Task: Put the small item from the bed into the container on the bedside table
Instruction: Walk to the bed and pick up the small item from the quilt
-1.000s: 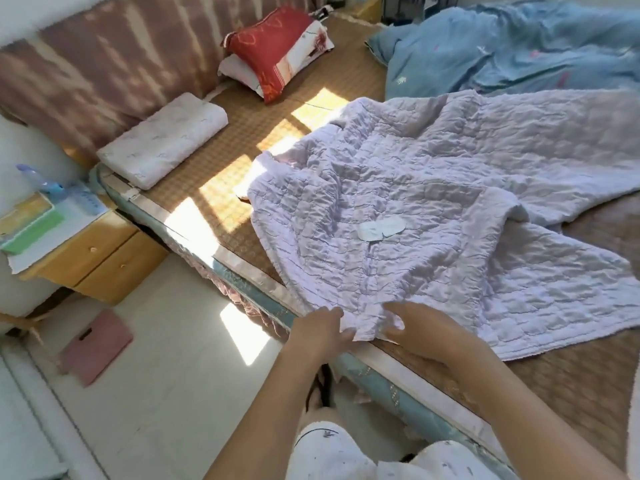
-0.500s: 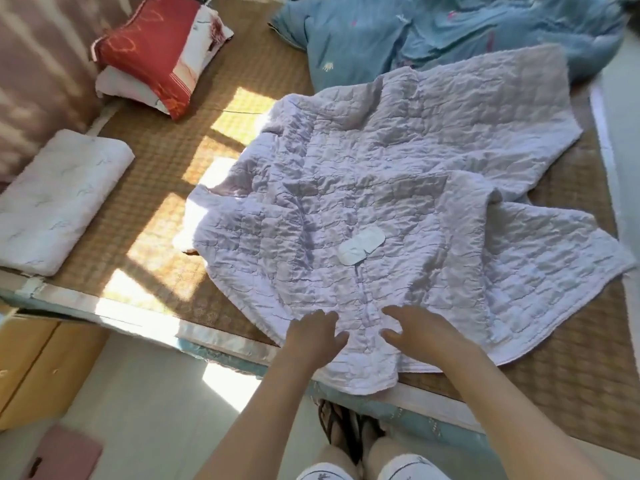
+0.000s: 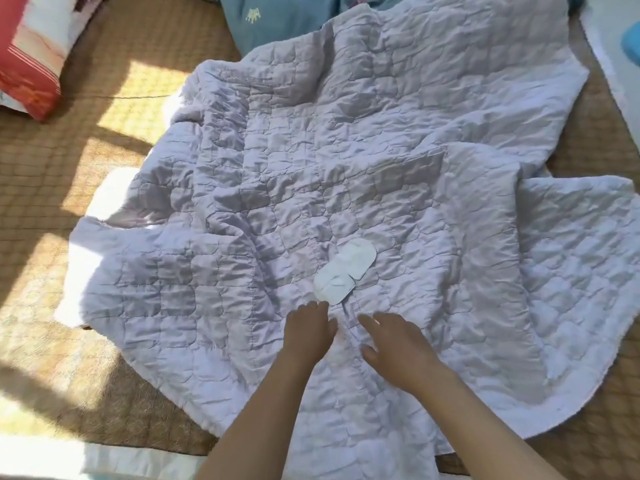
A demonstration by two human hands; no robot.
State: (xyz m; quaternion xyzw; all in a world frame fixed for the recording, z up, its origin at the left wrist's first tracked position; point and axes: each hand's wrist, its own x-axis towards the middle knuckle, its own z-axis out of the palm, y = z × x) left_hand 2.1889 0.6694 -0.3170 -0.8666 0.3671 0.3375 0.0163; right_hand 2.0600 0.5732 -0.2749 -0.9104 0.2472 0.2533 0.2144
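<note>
A small flat white item (image 3: 345,270), shaped like two joined ovals, lies on the crumpled lilac quilt (image 3: 346,150) spread over the bed. My left hand (image 3: 309,329) hovers just below its near end, fingertips almost touching it, holding nothing. My right hand (image 3: 394,341) is beside it to the right, fingers spread over the quilt, also holding nothing. The bedside table and its container are out of view.
A woven brown mat (image 3: 45,161) covers the bed, with sun patches at left. A red and white pillow (image 3: 27,50) lies at the top left. A blue duvet (image 3: 277,19) is bunched at the top. The bed's near edge (image 3: 104,462) runs along the bottom.
The view has moved forward and right over the bed; the bedside table has left the frame. Both hands have let go of the quilt's near edge and moved up toward the white item.
</note>
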